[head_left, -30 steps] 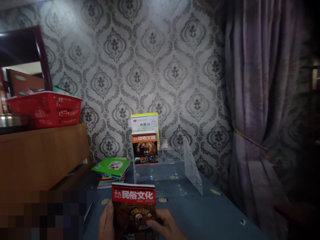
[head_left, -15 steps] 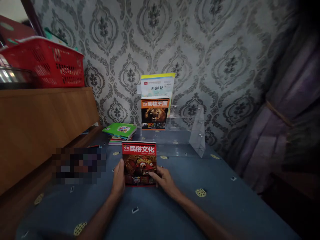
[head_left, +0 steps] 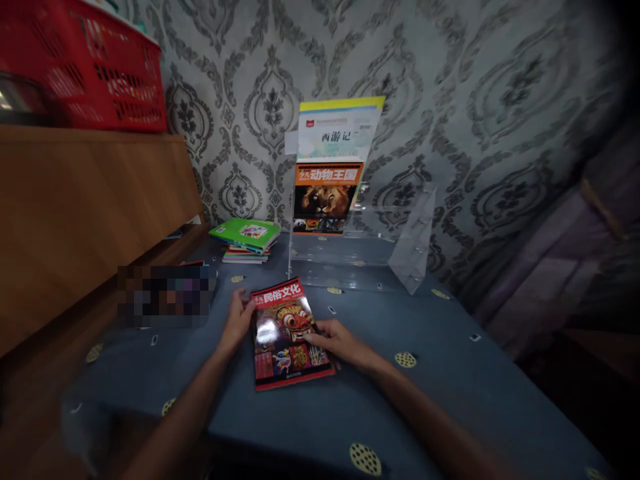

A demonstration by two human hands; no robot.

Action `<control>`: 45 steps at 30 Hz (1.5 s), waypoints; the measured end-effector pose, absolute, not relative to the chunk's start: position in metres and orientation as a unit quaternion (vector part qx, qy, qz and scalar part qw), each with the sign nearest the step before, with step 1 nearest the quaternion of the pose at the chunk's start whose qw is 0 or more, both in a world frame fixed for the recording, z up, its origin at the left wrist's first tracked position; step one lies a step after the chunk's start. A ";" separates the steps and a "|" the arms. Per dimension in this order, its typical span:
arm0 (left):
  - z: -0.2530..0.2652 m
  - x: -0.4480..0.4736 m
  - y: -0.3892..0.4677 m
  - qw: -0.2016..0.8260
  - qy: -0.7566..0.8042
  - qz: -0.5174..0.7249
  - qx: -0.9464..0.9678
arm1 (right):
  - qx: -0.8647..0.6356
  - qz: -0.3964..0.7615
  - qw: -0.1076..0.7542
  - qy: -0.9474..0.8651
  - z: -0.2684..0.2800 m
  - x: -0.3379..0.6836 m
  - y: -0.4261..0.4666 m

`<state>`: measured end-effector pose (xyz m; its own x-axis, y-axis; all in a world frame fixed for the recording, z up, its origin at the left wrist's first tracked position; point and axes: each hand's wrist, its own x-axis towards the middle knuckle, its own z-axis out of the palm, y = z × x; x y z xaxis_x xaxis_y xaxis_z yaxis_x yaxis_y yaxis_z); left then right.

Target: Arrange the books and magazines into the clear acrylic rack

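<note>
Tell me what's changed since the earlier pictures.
The red book has tipped back and turned slightly counterclockwise. The right hand still grips it; the left hand stays at its edge. Unchanged: the lion book in the clear stand, the green-topped stack.

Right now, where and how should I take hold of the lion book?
Probably by its right edge, coming from the front right: the lion book stands cover-forward, its left edge close to one end of the clear stand, while no end wall crowds its right.

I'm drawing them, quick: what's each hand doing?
Left hand: at the left edge of a glossy rectangular red-and-black book, grip unclear.
Right hand: closed, holding that book.
</note>
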<state>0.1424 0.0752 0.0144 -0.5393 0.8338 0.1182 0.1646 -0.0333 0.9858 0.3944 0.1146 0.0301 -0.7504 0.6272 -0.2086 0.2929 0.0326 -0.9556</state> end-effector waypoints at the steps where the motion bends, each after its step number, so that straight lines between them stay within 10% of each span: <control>1: 0.010 0.139 0.075 0.237 0.665 0.567 0.425 | -0.352 0.590 0.121 -0.716 0.030 0.396 0.116; 11: 0.001 0.145 0.064 0.004 0.723 0.270 0.637 | -0.333 0.119 0.177 -0.918 0.048 0.348 0.105; 45: 0.026 0.164 0.051 -0.011 0.780 0.165 0.604 | -0.331 0.094 0.113 -0.932 0.008 0.379 0.062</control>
<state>0.1637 0.0508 0.0263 -0.2709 0.9380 0.2160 0.9454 0.2170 0.2432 0.3786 0.0619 0.0081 -0.7555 0.6383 0.1476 0.5958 0.7631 -0.2506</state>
